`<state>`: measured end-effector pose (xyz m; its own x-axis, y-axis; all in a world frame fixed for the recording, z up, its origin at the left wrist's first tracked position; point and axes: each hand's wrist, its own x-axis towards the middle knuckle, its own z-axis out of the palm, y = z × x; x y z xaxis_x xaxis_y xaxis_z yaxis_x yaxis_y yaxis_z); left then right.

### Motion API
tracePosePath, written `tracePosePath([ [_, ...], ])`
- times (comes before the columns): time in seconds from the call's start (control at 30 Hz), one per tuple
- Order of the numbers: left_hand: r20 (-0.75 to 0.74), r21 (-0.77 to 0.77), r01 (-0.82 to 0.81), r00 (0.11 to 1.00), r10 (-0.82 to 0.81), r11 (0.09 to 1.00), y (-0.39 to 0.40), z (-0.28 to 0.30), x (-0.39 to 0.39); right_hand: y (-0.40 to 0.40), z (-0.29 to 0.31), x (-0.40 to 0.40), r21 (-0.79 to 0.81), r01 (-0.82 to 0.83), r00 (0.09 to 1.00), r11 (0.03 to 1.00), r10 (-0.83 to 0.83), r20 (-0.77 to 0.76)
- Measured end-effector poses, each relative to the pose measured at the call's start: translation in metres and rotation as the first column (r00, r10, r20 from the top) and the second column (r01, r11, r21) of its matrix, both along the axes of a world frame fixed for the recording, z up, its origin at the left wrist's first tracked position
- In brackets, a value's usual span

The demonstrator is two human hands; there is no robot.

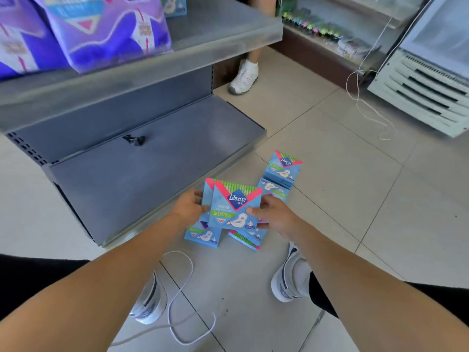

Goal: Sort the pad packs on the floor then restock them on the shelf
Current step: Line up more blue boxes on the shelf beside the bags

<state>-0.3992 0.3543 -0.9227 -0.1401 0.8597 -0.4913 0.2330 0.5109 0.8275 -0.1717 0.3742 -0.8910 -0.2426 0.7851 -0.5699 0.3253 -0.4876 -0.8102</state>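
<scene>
Several blue Libresse pad packs lie on the tiled floor beside the grey bottom shelf (142,171). Both hands hold a small stack of these packs (234,205) upright just above the floor. My left hand (189,207) grips the stack's left edge. My right hand (275,215) grips its right edge, thumb on the front. Under the stack lie one pack at the left (201,237) and another at the right (250,238). Two more packs (283,168) are stacked farther back right.
Purple pad bags (101,29) fill the upper shelf (223,34). A black clip (134,140) lies on the bottom shelf. Another person's white shoe (243,77) stands behind the shelf. A white cooler (426,90) and cables sit right; my shoes and a white cord (177,295) are near.
</scene>
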Motion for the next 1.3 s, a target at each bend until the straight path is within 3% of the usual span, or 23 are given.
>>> tracePosePath([
  [0.2, 0.061, 0.097, 0.073, 0.995, -0.079, 0.993, -0.018, 0.030, -0.013, -0.011, 0.021, -0.025, 0.096, 0.025, 0.999, 0.995, -0.021, -0.037],
  [0.33, 0.025, 0.106, 0.161, 0.986, -0.165, 0.981, -0.018, 0.064, -0.025, -0.011, 0.039, -0.033, 0.157, 0.048, 0.998, 0.986, -0.042, -0.041],
  [0.47, 0.139, 0.115, 0.086, 0.985, -0.102, 0.990, -0.011, 0.114, -0.031, -0.002, 0.077, -0.043, 0.227, 0.013, 0.999, 0.974, -0.003, -0.046],
  [0.63, -0.017, 0.270, 0.087, 0.996, -0.086, 0.959, -0.001, 0.172, -0.042, 0.016, 0.137, -0.055, 0.349, 0.015, 0.999, 0.937, 0.002, -0.049],
  [0.77, -0.018, 0.385, 0.028, 1.000, -0.023, 0.923, 0.014, 0.227, -0.048, 0.039, 0.195, -0.063, 0.437, -0.006, 0.997, 0.900, 0.039, -0.067],
  [1.1, 0.009, 0.637, -0.067, 0.997, 0.079, 0.768, 0.129, 0.376, -0.062, 0.168, 0.350, -0.097, 0.696, -0.014, 0.993, 0.718, 0.089, -0.072],
  [1.3, -0.138, 0.689, -0.042, 0.972, 0.189, 0.723, 0.214, 0.433, -0.086, 0.253, 0.394, -0.123, 0.812, -0.053, 0.997, 0.581, 0.082, 0.007],
])
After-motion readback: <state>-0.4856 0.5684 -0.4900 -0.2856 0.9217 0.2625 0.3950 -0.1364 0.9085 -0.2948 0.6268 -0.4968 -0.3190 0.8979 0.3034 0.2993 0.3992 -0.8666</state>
